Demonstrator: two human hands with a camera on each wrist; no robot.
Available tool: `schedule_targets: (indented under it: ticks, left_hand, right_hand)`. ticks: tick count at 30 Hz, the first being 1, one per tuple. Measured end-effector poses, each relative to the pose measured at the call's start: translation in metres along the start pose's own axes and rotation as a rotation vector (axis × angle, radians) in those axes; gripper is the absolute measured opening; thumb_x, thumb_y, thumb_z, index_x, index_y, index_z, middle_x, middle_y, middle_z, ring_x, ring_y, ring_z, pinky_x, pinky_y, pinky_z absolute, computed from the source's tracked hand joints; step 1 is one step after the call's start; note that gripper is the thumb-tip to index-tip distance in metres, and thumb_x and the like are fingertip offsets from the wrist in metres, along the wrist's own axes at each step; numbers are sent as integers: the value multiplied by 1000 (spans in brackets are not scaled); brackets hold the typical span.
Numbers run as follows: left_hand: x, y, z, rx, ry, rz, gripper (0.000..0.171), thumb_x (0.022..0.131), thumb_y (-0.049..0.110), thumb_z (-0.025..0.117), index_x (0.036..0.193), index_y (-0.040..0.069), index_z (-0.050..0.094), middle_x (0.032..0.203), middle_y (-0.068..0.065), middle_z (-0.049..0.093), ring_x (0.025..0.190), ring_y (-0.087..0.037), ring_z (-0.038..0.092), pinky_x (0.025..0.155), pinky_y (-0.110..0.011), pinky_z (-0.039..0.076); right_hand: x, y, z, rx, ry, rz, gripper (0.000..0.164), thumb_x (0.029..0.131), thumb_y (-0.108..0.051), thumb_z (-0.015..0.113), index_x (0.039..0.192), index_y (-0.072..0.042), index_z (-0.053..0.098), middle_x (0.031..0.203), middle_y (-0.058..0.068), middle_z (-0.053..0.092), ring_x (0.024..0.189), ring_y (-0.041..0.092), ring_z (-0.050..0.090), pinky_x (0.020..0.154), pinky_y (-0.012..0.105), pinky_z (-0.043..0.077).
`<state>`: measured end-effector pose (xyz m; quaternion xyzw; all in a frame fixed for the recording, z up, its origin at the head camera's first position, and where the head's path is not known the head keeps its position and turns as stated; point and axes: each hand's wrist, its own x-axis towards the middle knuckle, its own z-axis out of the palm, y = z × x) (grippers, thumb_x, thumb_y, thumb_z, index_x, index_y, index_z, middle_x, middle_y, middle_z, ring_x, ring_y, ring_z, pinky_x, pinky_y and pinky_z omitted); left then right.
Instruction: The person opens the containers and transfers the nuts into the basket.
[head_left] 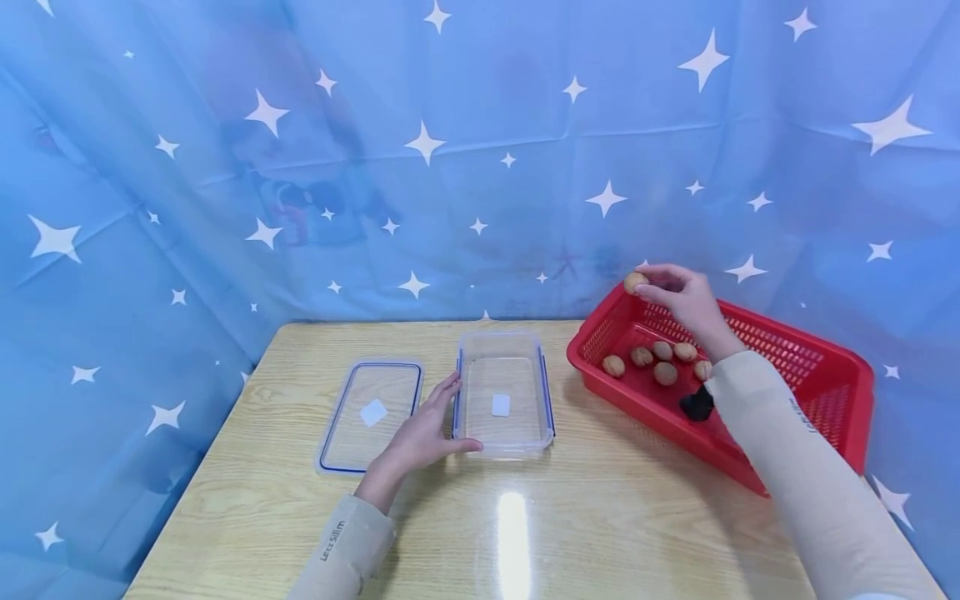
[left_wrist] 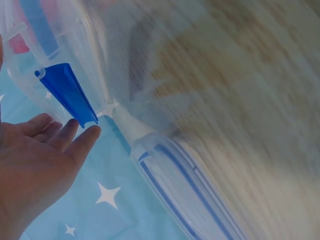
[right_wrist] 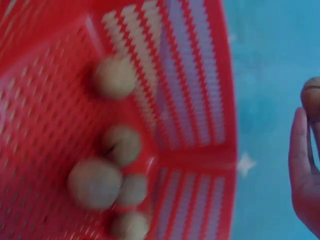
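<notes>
My right hand [head_left: 690, 304] pinches a walnut [head_left: 635, 282] between thumb and fingertips, above the far left rim of the red plastic basket [head_left: 862, 400]. Several more walnuts [head_left: 664, 373] lie on the basket floor, and some of them show blurred in the right wrist view. At the left side of a clear plastic container [head_left: 525, 417] is my left hand [head_left: 420, 437], fingers spread along the wall and thumb at the near left corner. The left wrist view shows those fingertips right at a blue side clip [left_wrist: 67, 90]. Inside the container lies only a white square label [head_left: 501, 405].
A clear lid with a blue seal [head_left: 330, 417] lies flat on the wooden table [head_left: 247, 517], left of the container. A small black object [head_left: 697, 404] shows beside my right sleeve. Behind the table hangs a blue curtain [head_left: 480, 275] with white stars.
</notes>
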<state>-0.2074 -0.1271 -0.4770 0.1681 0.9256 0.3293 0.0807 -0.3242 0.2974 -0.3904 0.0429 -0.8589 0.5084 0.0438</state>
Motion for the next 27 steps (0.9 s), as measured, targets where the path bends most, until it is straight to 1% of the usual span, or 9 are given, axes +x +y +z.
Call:
schedule_targets:
  ticks: [2, 4, 7, 9, 11, 15, 20, 22, 27]
  left_hand:
    - [0, 0, 0, 4, -2, -1, 108, 78, 50, 81, 159, 8, 23, 169, -4, 13, 146, -40, 35, 115, -57, 39]
    - [-1, 0, 0, 7, -2, 2, 108, 78, 49, 81, 159, 9, 23, 169, -4, 13, 146, -40, 35, 115, -58, 39]
    - [-1, 0, 0, 10, -5, 4, 108, 78, 48, 82, 159, 10, 21, 169, -5, 13, 146, -39, 35, 114, -57, 40]
    - [-2, -1, 1, 9, -5, 8, 108, 78, 47, 82, 159, 10, 21, 169, -5, 12, 146, -40, 35, 114, -58, 41]
    - [-2, 0, 0, 7, -6, 7, 108, 78, 47, 82, 159, 10, 21, 169, -4, 12, 146, -39, 35, 114, -57, 41]
    - [-3, 0, 0, 5, -1, 9, 108, 78, 48, 81, 159, 8, 22, 169, -4, 13, 146, -39, 36, 114, -57, 41]
    - [-3, -1, 1, 14, -4, 5, 109, 77, 50, 81, 159, 9, 22, 170, -2, 12, 146, -39, 36, 113, -56, 42]
    - [-3, -1, 1, 16, -6, 5, 109, 77, 50, 81, 159, 9, 22, 170, -1, 12, 146, -38, 36, 113, -56, 43]
    - [-4, -2, 1, 9, -2, 10, 109, 78, 49, 81, 159, 8, 22, 169, -4, 12, 145, -40, 37, 112, -57, 43]
  right_hand:
    - [-1, 10, -7, -21, 3, 24, 57, 94, -45, 64, 142, -15, 55, 114, -20, 61, 101, -6, 55, 78, 5, 50]
    - [-4, 18, -11, -52, -3, 57, 61, 94, -49, 63, 144, -16, 52, 125, -12, 59, 105, -4, 53, 78, 4, 50]
    - [-7, 28, -13, -98, -16, 97, 64, 94, -53, 60, 145, -16, 50, 137, 6, 55, 114, 8, 53, 85, 12, 53]
    - [-8, 36, -13, -112, -24, 115, 67, 93, -54, 60, 146, -15, 49, 142, 14, 53, 120, 19, 53, 92, 23, 56]
    - [-9, 45, -13, -119, -36, 125, 69, 93, -55, 60, 146, -13, 48, 143, 17, 51, 124, 25, 51, 97, 32, 57]
    - [-10, 60, -10, -112, -74, 127, 69, 93, -53, 62, 146, -11, 48, 145, 19, 50, 126, 29, 48, 99, 39, 57]
    - [-13, 71, -1, -45, -153, 183, 66, 92, -46, 67, 146, -12, 48, 144, 18, 49, 125, 36, 49, 103, 50, 54]
    - [-13, 73, 2, -54, -187, 198, 64, 92, -44, 68, 145, -12, 50, 142, 17, 52, 122, 36, 51, 101, 49, 55]
    - [-10, 74, 11, -198, -250, 142, 53, 95, -37, 67, 138, -8, 57, 136, 23, 58, 117, 36, 54, 95, 45, 57]
